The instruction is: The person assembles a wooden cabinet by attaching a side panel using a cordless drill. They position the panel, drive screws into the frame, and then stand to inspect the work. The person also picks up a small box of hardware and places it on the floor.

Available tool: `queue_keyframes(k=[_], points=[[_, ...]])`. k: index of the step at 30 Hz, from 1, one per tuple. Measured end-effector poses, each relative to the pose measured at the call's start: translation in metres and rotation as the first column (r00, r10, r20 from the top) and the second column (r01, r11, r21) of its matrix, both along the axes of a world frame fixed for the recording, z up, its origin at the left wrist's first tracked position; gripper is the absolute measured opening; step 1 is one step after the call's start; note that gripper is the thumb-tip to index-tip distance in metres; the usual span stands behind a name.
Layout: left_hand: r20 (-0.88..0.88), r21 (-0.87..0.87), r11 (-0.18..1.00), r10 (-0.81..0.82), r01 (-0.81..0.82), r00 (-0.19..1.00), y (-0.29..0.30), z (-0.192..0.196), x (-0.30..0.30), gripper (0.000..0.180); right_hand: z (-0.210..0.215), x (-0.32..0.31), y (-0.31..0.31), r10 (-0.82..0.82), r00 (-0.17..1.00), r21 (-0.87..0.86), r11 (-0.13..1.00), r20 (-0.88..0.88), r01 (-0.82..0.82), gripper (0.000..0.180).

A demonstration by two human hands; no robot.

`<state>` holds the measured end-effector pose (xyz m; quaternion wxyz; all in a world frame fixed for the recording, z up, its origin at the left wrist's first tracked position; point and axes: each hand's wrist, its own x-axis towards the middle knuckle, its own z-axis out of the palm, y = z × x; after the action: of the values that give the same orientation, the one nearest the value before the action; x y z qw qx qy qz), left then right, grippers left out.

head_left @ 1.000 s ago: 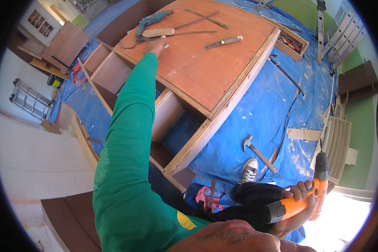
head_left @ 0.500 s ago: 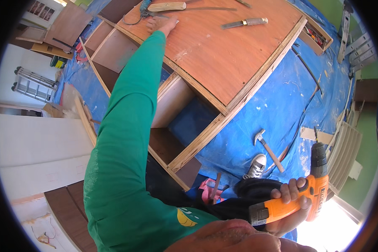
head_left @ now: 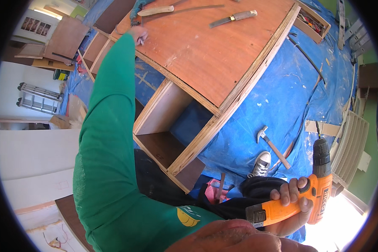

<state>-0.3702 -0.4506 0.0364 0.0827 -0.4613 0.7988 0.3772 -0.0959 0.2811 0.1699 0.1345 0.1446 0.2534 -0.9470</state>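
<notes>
My right hand [head_left: 296, 197] is wrapped round the grip of an orange and black cordless drill [head_left: 321, 195], at the lower right. A dark bit stands up from its chuck. My left arm, in a green sleeve, stretches to the far left edge of a reddish plywood panel [head_left: 197, 54]. There my left hand [head_left: 139, 35] is closed; something small and pale may show at the fingers, too small to name. Beside it lie a teal tool [head_left: 136, 11] with a cord and a pale wooden handle [head_left: 156, 10]. A chisel [head_left: 242, 16] rests farther right on the panel.
The panel lies on a wooden frame with open compartments [head_left: 161, 147]. A claw hammer [head_left: 274, 148] and a dark bar [head_left: 308, 61] lie on the blue sheet [head_left: 256, 109]. An open wooden toolbox [head_left: 312, 23] stands beyond, near a ladder [head_left: 341, 29]. My shoe [head_left: 261, 164] is below the hammer.
My left hand has moved left and a little nearer along the panel's edge, its fingers now more curled. The view has shifted slightly. The drill stays in my right hand.
</notes>
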Motion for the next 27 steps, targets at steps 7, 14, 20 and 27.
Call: queue_keyframes(k=[7, 14, 20, 27], points=[[-0.185, 0.183, 0.972, -0.113, 0.147, 0.976, 0.003, 0.024, 0.187, 0.003, 0.000, 0.007, 0.008, -0.029, 1.000, -0.094, 0.995, 0.010, 0.030, 0.033], [-0.443, 0.239, 0.971, 0.130, -0.023, 0.887, 0.135, 0.040, 0.549, 0.021, -0.006, 0.017, 0.009, 0.087, 0.987, -0.031, 0.995, -0.133, -0.092, 0.027], [-0.507, 0.603, 0.752, 0.619, -0.266, 0.600, 0.336, -0.136, 0.766, 0.039, -0.028, -0.007, -0.019, 0.249, 0.957, -0.002, 0.968, -0.150, -0.252, 0.025], [-0.387, 0.818, 0.448, 0.893, -0.361, 0.230, 0.414, -0.146, 0.779, 0.050, -0.051, -0.023, -0.057, 0.306, 0.949, 0.188, 0.939, -0.075, -0.288, 0.024]])
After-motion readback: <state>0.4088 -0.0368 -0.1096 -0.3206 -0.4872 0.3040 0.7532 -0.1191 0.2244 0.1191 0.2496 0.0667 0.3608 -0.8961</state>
